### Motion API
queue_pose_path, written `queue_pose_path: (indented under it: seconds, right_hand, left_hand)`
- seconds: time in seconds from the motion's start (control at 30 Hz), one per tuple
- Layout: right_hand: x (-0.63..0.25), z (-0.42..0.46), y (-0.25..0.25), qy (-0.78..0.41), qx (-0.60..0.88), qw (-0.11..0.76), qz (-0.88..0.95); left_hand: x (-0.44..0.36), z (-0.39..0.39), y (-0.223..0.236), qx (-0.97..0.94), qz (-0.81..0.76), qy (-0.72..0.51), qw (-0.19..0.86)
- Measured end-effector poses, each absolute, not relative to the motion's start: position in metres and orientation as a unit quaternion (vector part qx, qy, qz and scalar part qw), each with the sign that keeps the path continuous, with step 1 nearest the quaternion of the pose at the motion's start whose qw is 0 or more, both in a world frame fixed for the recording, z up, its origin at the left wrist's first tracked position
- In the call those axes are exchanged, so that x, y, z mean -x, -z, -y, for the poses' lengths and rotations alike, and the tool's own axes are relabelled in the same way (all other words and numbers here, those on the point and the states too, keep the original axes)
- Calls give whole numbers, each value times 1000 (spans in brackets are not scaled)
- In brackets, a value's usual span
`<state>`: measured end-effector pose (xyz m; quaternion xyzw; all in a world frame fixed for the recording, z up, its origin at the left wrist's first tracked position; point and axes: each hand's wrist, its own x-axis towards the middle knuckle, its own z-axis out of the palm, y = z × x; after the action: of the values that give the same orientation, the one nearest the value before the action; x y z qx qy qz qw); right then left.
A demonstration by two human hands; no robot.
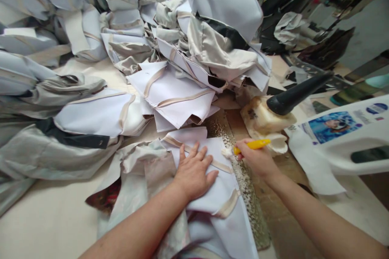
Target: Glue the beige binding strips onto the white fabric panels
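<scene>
One yellow-handled brush (254, 144) runs sideways, its bristles (226, 153) pointing left.

A head-worn camera faces forward and down, close over the worktable (39, 218).

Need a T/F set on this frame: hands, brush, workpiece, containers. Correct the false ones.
1. The right hand grips a yellow-handled brush with white bristles. True.
2. The left hand is clenched in a fist. False: it lies palm down with fingers spread on the white fabric piece with beige strips.
3. The brush tip is at the right-hand edge of that piece. True.
4. The white plastic jug with a blue picture label is to the left of both hands. False: it is to the right of both.
5. A yellowed off-white container is beyond the right hand. True.
</scene>
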<state>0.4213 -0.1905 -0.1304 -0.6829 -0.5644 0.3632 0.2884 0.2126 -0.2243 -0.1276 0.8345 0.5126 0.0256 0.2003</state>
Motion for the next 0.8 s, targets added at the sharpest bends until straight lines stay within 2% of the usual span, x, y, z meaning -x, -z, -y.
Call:
queue_pose_path:
  seconds: [0.17,0.37,0.6,0.8]
  right_hand:
    - [-430,227,120,-393,713,213,540]
    - [-421,187,130,-353,688,309,553]
    - [-426,228,116,-388,713,241,532]
    - [-429,227,117,-338,653,253,628]
  left_hand:
    - [-213,224,129,-832,-514,-28,207]
    - [-213,224,132,-837,-511,-37,192]
    - [-213,225,134,-841,-506,-44,186]
    - [-215,225,134,-844,-508,-34,170]
